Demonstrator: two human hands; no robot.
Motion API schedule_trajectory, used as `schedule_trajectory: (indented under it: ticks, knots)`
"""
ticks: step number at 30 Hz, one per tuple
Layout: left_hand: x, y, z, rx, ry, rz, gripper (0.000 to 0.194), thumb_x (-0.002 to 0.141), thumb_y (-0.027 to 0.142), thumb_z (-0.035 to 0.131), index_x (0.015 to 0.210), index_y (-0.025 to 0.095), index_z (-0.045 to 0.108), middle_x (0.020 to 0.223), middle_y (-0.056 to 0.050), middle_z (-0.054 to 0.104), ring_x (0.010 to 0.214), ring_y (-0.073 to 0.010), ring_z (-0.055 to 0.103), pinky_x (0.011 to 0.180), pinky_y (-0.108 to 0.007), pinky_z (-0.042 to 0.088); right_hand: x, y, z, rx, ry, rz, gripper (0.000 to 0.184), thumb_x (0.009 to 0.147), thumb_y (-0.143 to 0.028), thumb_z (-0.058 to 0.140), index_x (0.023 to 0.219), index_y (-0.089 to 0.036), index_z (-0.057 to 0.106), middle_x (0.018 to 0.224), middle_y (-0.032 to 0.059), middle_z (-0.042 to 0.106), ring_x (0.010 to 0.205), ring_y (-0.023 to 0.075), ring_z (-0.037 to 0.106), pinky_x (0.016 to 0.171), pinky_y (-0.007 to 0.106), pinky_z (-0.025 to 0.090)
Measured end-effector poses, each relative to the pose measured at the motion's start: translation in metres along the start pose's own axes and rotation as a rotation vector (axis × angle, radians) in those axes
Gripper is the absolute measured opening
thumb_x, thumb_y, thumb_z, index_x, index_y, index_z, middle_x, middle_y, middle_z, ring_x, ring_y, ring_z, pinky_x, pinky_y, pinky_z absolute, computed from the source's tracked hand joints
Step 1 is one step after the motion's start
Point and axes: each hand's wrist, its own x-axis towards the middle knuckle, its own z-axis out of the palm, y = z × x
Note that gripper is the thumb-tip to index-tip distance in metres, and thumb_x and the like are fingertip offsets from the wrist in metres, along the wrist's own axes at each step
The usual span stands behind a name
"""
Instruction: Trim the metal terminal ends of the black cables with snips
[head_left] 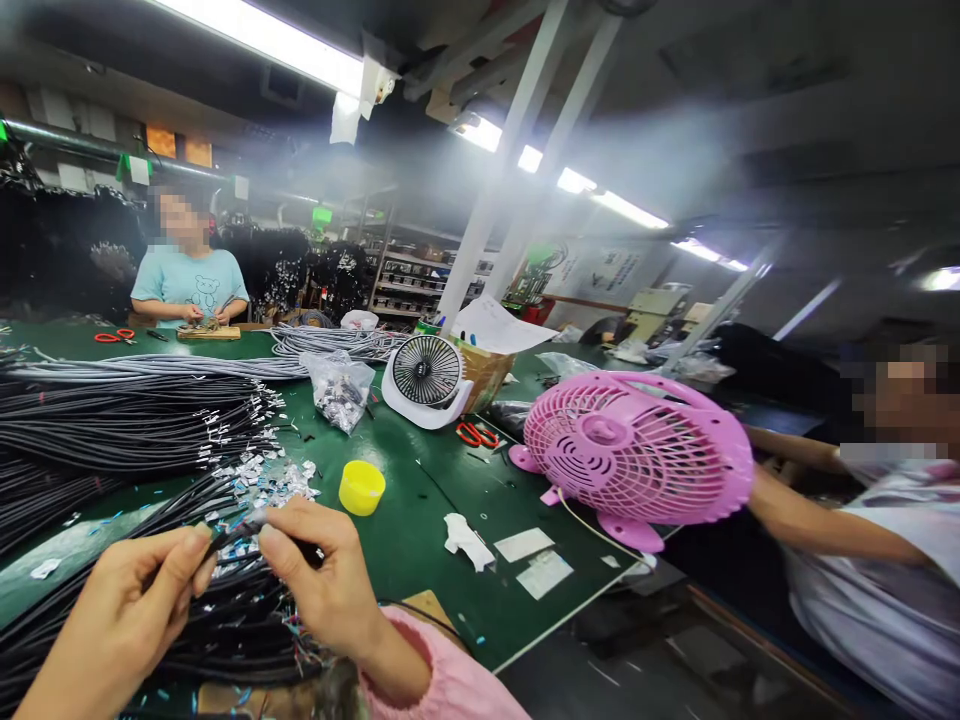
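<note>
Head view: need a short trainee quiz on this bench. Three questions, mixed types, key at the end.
1. Multiple choice: what colour is the small round tub on the table? A) red B) yellow C) blue
2. True or false: in the picture, the pink fan stands to the left of the white fan.
3. Short answer: what do the left hand and right hand hold between their fingertips?

Key: 1. B; 2. False; 3. A thin dark cable
</note>
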Motion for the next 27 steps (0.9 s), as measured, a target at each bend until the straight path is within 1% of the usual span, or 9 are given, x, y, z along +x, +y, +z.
schedule_trajectory:
  ticks: [2,5,10,16,17,21,22,24,27]
  knots:
    - [-0.002,-0.002,-0.001,0.014,0.097,0.111,0.082,0.070,0.101,0.044,0.038,0.025,0.050,0.036,0.002,0.042,0.032,-0.0114,0.038,0.029,-0.023,0.034,0.007,-0.007,-0.001,0.028,0.001,0.104,0.030,0.090,-0.032,0.061,0.064,-0.020,0.068,0.062,0.0007,0.059,0.060,0.0154,0.051,0.058,0.029,0.038]
    - [-0.007,-0.011,0.000,0.086,0.297,0.382,0.062,0.087,0.080,0.057,0.057,0.028,0.074,0.054,0.002,0.069,0.043,-0.0125,0.060,0.040,-0.019,0.047,0.013,-0.013,-0.003,0.076,-0.053,0.273,0.026,0.084,-0.039,0.070,0.068,-0.021,0.062,0.060,-0.0043,0.050,0.056,0.0117,0.041,0.052,0.025,0.032]
    - [-0.008,-0.008,0.007,0.160,0.369,0.604,0.046,0.093,0.063,0.065,0.062,0.031,0.076,0.053,0.008,0.069,0.040,-0.0083,0.063,0.043,-0.015,0.047,0.013,-0.010,-0.005,0.020,-0.137,0.057,0.032,0.090,-0.035,0.066,0.064,-0.021,0.056,0.063,-0.0030,0.052,0.060,0.0126,0.045,0.057,0.027,0.036]
    - [0.001,0.008,0.007,0.119,0.184,0.526,0.065,0.093,0.072,0.053,0.046,0.028,0.065,0.040,0.005,0.056,0.033,-0.0107,0.053,0.034,-0.018,0.041,0.001,0.005,0.001,0.075,-0.228,0.187,0.036,0.102,-0.036,0.059,0.069,-0.022,0.059,0.053,-0.0056,0.045,0.046,0.0113,0.040,0.044,0.025,0.031]
    - [0.001,0.006,0.006,0.116,0.166,0.478,0.065,0.090,0.073,0.054,0.045,0.028,0.065,0.039,0.004,0.057,0.034,-0.0115,0.053,0.034,-0.019,0.041,-0.001,0.006,0.003,0.011,-0.193,0.114,0.035,0.102,-0.034,0.058,0.070,-0.022,0.059,0.055,-0.0049,0.047,0.047,0.0117,0.042,0.045,0.026,0.031]
    - [-0.002,-0.013,0.005,0.134,0.097,0.261,0.049,0.085,0.069,0.062,0.060,0.029,0.077,0.054,0.004,0.073,0.046,-0.0153,0.066,0.042,-0.021,0.048,-0.002,0.008,0.008,-0.383,0.096,-0.442,0.033,0.100,-0.018,0.054,0.067,-0.021,0.055,0.060,-0.0019,0.051,0.052,0.0130,0.041,0.050,0.030,0.027]
    - [-0.003,-0.018,0.005,0.149,0.092,0.257,0.049,0.085,0.068,0.061,0.061,0.029,0.076,0.055,0.004,0.073,0.046,-0.0153,0.066,0.044,-0.021,0.048,0.000,0.008,0.007,-0.417,0.131,-0.499,0.032,0.100,-0.017,0.053,0.068,-0.021,0.054,0.061,-0.0018,0.051,0.052,0.0128,0.041,0.050,0.030,0.027]
    - [-0.004,-0.026,0.006,0.167,0.124,0.294,0.052,0.088,0.069,0.058,0.058,0.029,0.074,0.053,0.005,0.069,0.045,-0.0139,0.061,0.044,-0.022,0.045,0.005,0.006,0.004,-0.345,0.155,-0.402,0.032,0.101,-0.022,0.053,0.070,-0.022,0.053,0.063,-0.0021,0.053,0.054,0.0123,0.044,0.050,0.027,0.030]
    - [-0.005,-0.033,0.009,0.167,0.245,0.376,0.057,0.091,0.070,0.056,0.054,0.028,0.069,0.049,0.006,0.061,0.044,-0.0119,0.055,0.045,-0.021,0.043,0.014,0.003,-0.005,-0.128,0.241,-0.044,0.039,0.106,-0.037,0.049,0.069,-0.023,0.049,0.062,-0.0030,0.051,0.055,0.0125,0.046,0.052,0.024,0.037]
